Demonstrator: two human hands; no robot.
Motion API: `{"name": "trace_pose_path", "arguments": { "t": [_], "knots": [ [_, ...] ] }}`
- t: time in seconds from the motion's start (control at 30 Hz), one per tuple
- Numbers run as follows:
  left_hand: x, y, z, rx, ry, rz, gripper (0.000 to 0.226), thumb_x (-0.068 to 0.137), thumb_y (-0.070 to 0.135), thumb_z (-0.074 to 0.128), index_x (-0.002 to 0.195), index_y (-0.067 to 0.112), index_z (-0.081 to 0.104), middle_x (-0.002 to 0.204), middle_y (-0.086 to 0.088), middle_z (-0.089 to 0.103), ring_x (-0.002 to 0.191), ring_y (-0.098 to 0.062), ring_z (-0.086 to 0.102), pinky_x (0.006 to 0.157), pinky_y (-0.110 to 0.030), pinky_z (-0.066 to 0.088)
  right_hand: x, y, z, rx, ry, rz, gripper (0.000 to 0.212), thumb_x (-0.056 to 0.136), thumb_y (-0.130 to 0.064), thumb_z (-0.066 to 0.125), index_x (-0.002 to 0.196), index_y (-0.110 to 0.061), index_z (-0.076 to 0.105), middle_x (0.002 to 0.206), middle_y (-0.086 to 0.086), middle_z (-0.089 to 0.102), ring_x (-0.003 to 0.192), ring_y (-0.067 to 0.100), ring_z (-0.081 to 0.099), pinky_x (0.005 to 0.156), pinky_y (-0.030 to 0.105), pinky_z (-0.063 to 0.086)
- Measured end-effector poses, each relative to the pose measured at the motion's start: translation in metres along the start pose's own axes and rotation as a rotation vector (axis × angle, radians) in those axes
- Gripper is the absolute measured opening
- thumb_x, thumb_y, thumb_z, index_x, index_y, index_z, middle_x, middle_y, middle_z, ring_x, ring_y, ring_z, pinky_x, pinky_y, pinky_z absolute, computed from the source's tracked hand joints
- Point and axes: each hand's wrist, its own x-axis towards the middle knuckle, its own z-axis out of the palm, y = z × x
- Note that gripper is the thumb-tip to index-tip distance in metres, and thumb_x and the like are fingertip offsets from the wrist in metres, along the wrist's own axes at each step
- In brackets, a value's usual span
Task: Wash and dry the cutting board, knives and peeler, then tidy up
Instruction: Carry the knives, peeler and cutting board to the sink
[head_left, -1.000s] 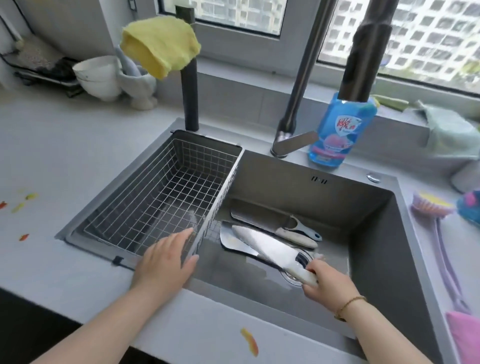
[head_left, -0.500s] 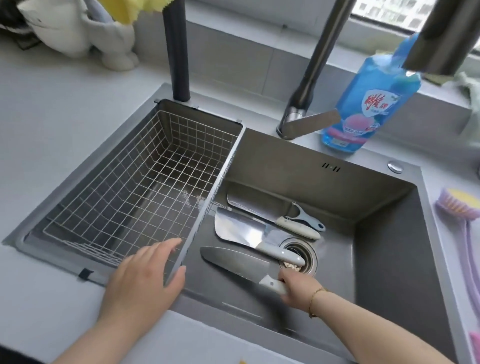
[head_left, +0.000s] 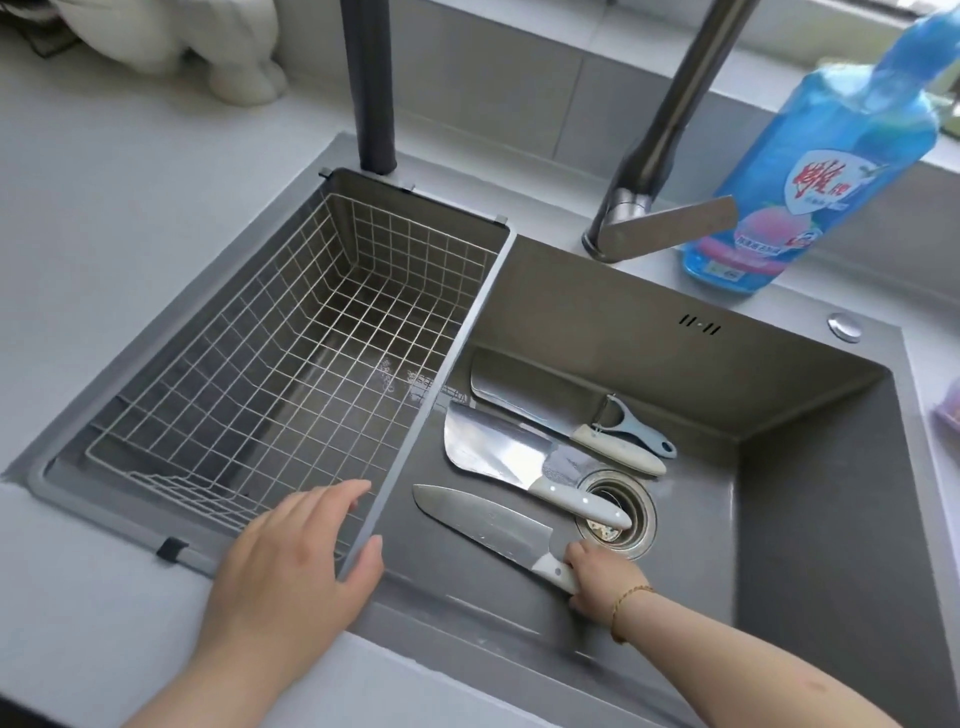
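Note:
Three white-handled knives lie on the floor of the grey sink (head_left: 810, 519). The nearest, a pointed chef's knife (head_left: 488, 525), has its handle gripped by my right hand (head_left: 602, 582). A cleaver (head_left: 498, 452) lies behind it with its handle over the drain (head_left: 618, 512). A second cleaver (head_left: 535, 397) rests against the back wall beside a blue peeler (head_left: 631, 423). My left hand (head_left: 296, 561) rests on the front corner of the wire basket's (head_left: 291, 358) frame, thumb on the sink side. No cutting board is in view.
A blue detergent bottle (head_left: 831, 156) stands behind the sink next to the tap's lever (head_left: 670, 228). A dark post (head_left: 371, 88) rises at the basket's back corner. White crockery (head_left: 182, 41) sits at the back left on the grey counter (head_left: 104, 182).
My right hand has carried the chef's knife down from above the cleaver and laid it flat at the front of the sink. My view has moved closer and lower.

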Motion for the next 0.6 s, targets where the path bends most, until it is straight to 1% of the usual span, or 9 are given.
{"name": "trace_pose_path", "arguments": {
  "t": [0.07,0.1,0.2,0.27,0.33,0.4,0.47,0.53,0.6],
  "knots": [
    [0.000,0.001,-0.001,-0.008,-0.014,-0.006,0.044,0.069,0.038,0.039,0.093,0.015,0.067,0.073,0.008,0.065,0.070,-0.010,0.059,0.057,-0.025,0.045,0.001,0.000,-0.001,-0.022,-0.008,-0.001,0.049,0.088,-0.024,0.056,0.130,-0.010,0.037,0.136,0.009,0.040,0.126,0.024,0.041,0.097,0.031,0.037],
    [0.000,0.001,-0.001,-0.012,-0.027,-0.012,0.044,0.069,0.038,0.039,0.092,0.014,0.067,0.073,0.008,0.065,0.065,-0.015,0.063,0.057,-0.024,0.041,0.000,0.000,-0.002,-0.031,-0.015,-0.001,0.049,0.087,-0.025,0.057,0.130,-0.009,0.037,0.136,0.010,0.041,0.125,0.025,0.041,0.097,0.032,0.038],
    [-0.001,0.002,-0.002,-0.016,-0.059,-0.029,0.044,0.070,0.038,0.039,0.092,0.013,0.067,0.073,0.007,0.065,0.063,-0.020,0.065,0.058,-0.025,0.037,-0.003,-0.001,-0.006,-0.033,-0.015,0.004,0.051,0.086,-0.028,0.058,0.128,-0.008,0.038,0.133,0.010,0.042,0.122,0.026,0.043,0.095,0.033,0.039],
    [-0.001,0.003,-0.002,-0.021,-0.071,-0.031,0.045,0.070,0.039,0.038,0.093,0.013,0.067,0.076,0.005,0.067,0.065,-0.021,0.066,0.057,-0.028,0.043,-0.006,-0.001,-0.007,-0.025,0.006,0.012,0.050,0.086,-0.028,0.056,0.128,-0.008,0.038,0.133,0.010,0.042,0.122,0.026,0.044,0.094,0.033,0.040],
    [-0.001,0.002,-0.003,-0.032,-0.093,-0.030,0.046,0.071,0.039,0.038,0.093,0.012,0.067,0.079,0.003,0.068,0.068,-0.022,0.067,0.058,-0.034,0.051,-0.012,-0.001,-0.014,-0.024,0.027,0.023,0.047,0.088,-0.027,0.052,0.129,-0.009,0.037,0.135,0.009,0.041,0.122,0.025,0.045,0.094,0.033,0.040],
    [0.000,0.002,-0.003,-0.045,-0.119,-0.025,0.046,0.072,0.040,0.038,0.094,0.012,0.067,0.081,0.003,0.069,0.070,-0.023,0.068,0.059,-0.036,0.053,-0.019,-0.001,-0.026,-0.032,0.033,0.032,0.045,0.091,-0.025,0.048,0.131,-0.009,0.036,0.135,0.009,0.043,0.122,0.026,0.047,0.095,0.033,0.040],
    [-0.001,0.002,-0.002,-0.073,-0.123,-0.020,0.044,0.073,0.040,0.038,0.092,0.014,0.068,0.083,0.003,0.070,0.071,-0.022,0.068,0.060,-0.036,0.053,-0.029,-0.005,-0.041,-0.014,0.023,0.060,0.041,0.092,-0.027,0.046,0.129,-0.009,0.041,0.131,0.009,0.050,0.118,0.026,0.051,0.092,0.030,0.042],
    [-0.002,0.001,-0.003,-0.107,-0.086,-0.001,0.039,0.074,0.039,0.039,0.087,0.016,0.068,0.083,0.006,0.070,0.071,-0.019,0.068,0.059,-0.031,0.051,-0.039,-0.013,-0.056,0.054,0.059,0.067,0.036,0.091,-0.027,0.048,0.122,-0.007,0.051,0.123,0.009,0.058,0.112,0.026,0.055,0.088,0.029,0.045],
    [-0.003,0.001,-0.007,-0.222,-0.047,-0.009,0.036,0.075,0.037,0.040,0.083,0.016,0.068,0.083,0.010,0.068,0.074,-0.008,0.063,0.061,-0.022,0.044,-0.051,-0.026,-0.068,0.151,0.141,0.038,0.026,0.090,-0.027,0.050,0.109,-0.010,0.056,0.108,0.006,0.061,0.098,0.024,0.056,0.078,0.027,0.044]
  ]
}}
